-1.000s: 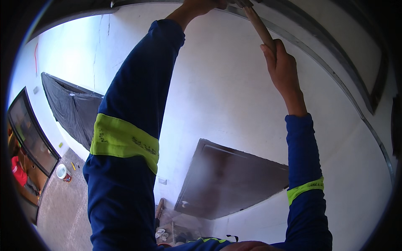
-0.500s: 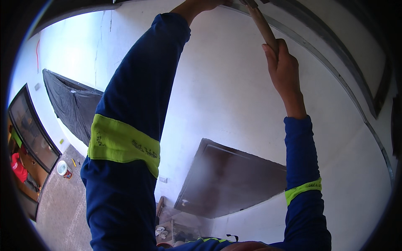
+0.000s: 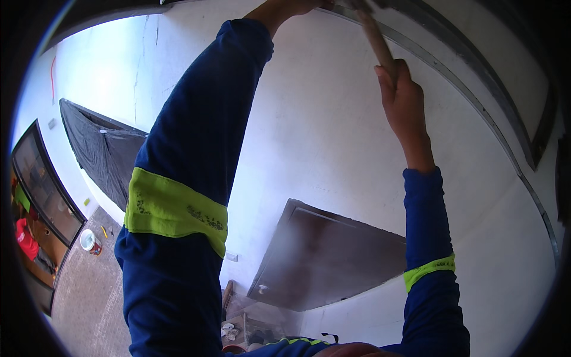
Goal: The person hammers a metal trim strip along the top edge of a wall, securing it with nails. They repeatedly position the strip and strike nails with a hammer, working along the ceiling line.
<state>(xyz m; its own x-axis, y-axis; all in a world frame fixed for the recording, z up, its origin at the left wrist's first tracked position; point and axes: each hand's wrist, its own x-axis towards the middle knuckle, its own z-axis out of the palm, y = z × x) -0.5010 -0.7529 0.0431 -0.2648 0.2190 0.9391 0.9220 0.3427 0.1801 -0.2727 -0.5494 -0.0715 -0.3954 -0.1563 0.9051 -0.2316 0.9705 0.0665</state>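
High overhead, my right hand [image 3: 405, 102] is wrapped round the wooden handle of a hammer [image 3: 376, 40]. The hammer's head is blurred and partly cut off at the upper edge. My left hand [image 3: 291, 7] reaches to the top of the view, its fingers drawn together beside a thin metal strip [image 3: 443, 66] that runs along the upper wall. Anything between those fingertips is too small or too hidden to tell. The hammer head is just right of the left fingertips.
Behind my arms stands a white wall [image 3: 321, 131] with a dark brown door [image 3: 330, 259]. Dark sheeting [image 3: 101, 146] covers an opening at left. A white bucket [image 3: 89, 241] stands on the floor [image 3: 89, 297], and a person in red [image 3: 27, 241] is past the glazed door [image 3: 47, 178].
The hammer head has shifted slightly to the right and blurred, and my right hand has dropped a little. My left hand stays in nearly the same place.
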